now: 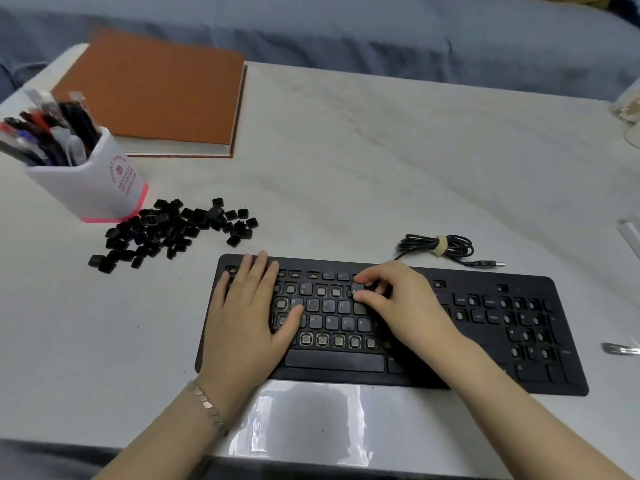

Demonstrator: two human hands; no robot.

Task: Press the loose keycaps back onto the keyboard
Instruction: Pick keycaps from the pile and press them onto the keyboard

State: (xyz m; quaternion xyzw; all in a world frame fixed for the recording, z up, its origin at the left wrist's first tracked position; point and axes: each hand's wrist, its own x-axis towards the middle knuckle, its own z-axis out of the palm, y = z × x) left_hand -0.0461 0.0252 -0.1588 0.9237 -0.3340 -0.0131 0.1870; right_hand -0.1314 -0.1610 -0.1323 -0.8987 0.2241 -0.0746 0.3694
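A pale, marble-streaked bench [346, 161] carries a black keyboard [485, 317] at 5 o'clock, with its coiled cable [438, 245] just beyond it at 3 o'clock. A heap of loose keycaps [173, 230] lies at 9 o'clock, just beside a white pen holder [93, 188] at 10. An orange notebook [152, 91] lies at 11 o'clock and a clear plastic sheet [304, 420] at 6.

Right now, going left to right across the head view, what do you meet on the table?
In order: pen cup → keycap pile → left hand → right hand → USB plug.
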